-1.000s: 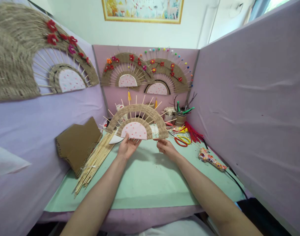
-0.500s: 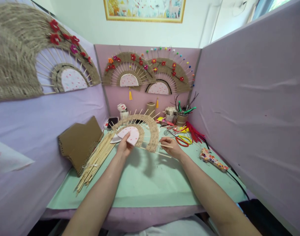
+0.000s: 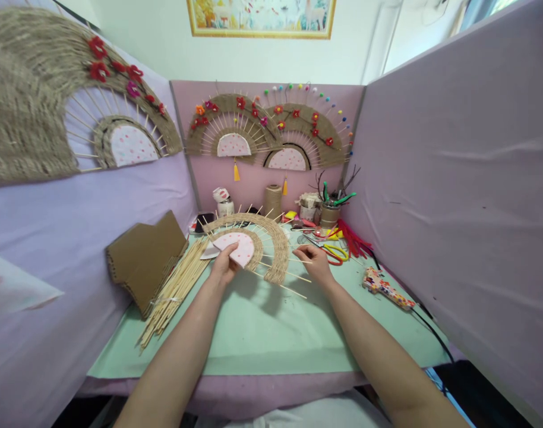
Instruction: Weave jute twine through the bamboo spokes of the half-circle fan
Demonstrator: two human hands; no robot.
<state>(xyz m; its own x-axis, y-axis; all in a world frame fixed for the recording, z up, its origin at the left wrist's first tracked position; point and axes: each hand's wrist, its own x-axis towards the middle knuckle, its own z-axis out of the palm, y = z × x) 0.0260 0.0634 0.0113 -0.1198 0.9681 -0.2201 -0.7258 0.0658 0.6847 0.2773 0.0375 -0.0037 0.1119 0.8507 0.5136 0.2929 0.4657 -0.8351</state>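
hands: 2, left hand (image 3: 224,267), right hand (image 3: 316,264). held fan (image 3: 279,248): 1. back-wall fans (image 3: 229,128): 2. side-wall fan (image 3: 120,113): 1 sure, overlapping weave beside it, count unclear. yellow tassels (image 3: 236,172): 2. twine spool (image 3: 274,201): 1. tool cup (image 3: 328,215): 1. glue gun (image 3: 382,289): 1. cardboard stack (image 3: 144,261): 1. stick bundle (image 3: 176,291): 1. framed picture (image 3: 260,18): 1.

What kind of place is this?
Probably a handicraft workstation: finished fans hang on the partitions, the left hand holds a half-woven fan, and bamboo sticks, scissors and a glue gun lie on the table.
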